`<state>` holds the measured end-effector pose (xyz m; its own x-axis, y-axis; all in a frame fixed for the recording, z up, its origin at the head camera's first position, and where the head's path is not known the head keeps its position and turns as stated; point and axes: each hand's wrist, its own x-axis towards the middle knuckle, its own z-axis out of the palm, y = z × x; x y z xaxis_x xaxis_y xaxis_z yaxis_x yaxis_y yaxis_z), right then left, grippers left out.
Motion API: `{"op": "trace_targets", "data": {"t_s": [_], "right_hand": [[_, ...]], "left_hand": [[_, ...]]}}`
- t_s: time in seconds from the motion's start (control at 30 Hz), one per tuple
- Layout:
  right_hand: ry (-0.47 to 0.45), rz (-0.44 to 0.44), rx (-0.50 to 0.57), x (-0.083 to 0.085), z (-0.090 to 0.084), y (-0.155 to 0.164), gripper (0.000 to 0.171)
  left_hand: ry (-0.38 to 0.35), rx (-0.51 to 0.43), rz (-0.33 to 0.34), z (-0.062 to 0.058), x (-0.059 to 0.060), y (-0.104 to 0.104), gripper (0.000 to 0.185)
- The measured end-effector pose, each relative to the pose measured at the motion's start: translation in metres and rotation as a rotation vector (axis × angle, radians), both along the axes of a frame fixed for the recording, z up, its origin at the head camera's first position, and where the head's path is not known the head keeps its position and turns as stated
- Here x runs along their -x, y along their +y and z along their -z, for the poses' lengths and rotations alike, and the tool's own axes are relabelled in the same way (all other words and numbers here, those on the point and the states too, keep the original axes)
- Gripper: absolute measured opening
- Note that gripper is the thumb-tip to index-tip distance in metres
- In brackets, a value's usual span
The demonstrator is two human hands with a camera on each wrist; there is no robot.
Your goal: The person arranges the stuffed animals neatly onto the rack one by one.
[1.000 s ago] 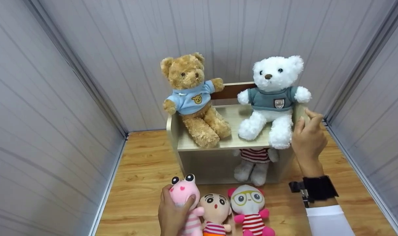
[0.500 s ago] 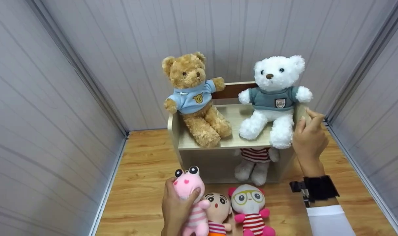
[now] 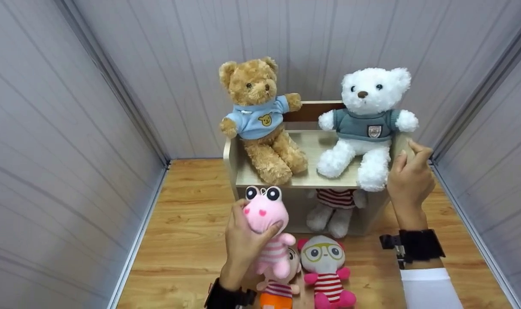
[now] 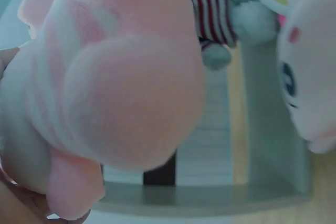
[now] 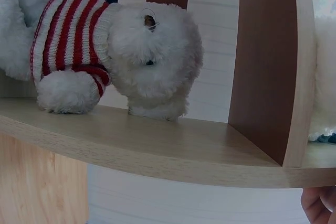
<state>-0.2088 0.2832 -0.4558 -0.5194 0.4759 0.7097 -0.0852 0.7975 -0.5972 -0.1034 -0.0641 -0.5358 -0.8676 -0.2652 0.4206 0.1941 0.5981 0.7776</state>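
Note:
My left hand (image 3: 243, 238) grips a pink frog plush (image 3: 267, 214) by its head, thumb across the front. The frog hangs before the shelf's lower compartment and overlaps a big-eyed boy doll (image 3: 277, 292). Its pink body (image 4: 131, 93) fills much of the left wrist view. My right hand (image 3: 412, 178) holds the right side panel of the small wooden shelf (image 3: 307, 146), thumb and fingers at its edge. Close by that hand, a white teddy bear (image 3: 363, 128) in a green sweater sits on the top board. Left of it sits a brown teddy bear (image 3: 260, 116) in light blue.
In the lower compartment stands a white bear in a striped sweater (image 5: 71, 30), its head hidden from above by the top board. On the wooden floor (image 3: 179, 240) a panda doll with glasses (image 3: 327, 274) lies beside the boy doll. Grey panel walls (image 3: 192, 64) enclose the sides and back.
My left hand has lifted the frog plush up and to the right, from beside the boy doll toward the shelf front. My right hand keeps its hold on the side panel.

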Motion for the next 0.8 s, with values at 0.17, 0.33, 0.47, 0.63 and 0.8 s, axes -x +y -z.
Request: {"op": "trace_targets", "data": {"t_s": [0.17,0.33,0.47,0.63,0.8], "right_hand": [[-0.019,0.001,-0.004,-0.001,0.003,0.001,0.031],[-0.017,0.013,-0.004,0.0,0.002,0.0,0.032],[-0.019,0.011,0.006,0.0,0.003,-0.004,0.032],[-0.005,0.019,0.001,0.001,0.003,-0.002,0.032],[-0.02,0.021,-0.004,0.001,-0.002,0.002,0.032]], "left_hand": [[0.091,0.005,0.038,-0.01,0.001,0.009,0.089],[0.135,0.009,0.068,-0.02,0.001,0.013,0.09],[0.155,0.01,0.062,-0.029,0.001,0.011,0.091],[0.184,0.007,0.074,-0.04,0.002,0.015,0.092],[0.234,-0.013,0.096,-0.052,0.006,0.023,0.092]]}}
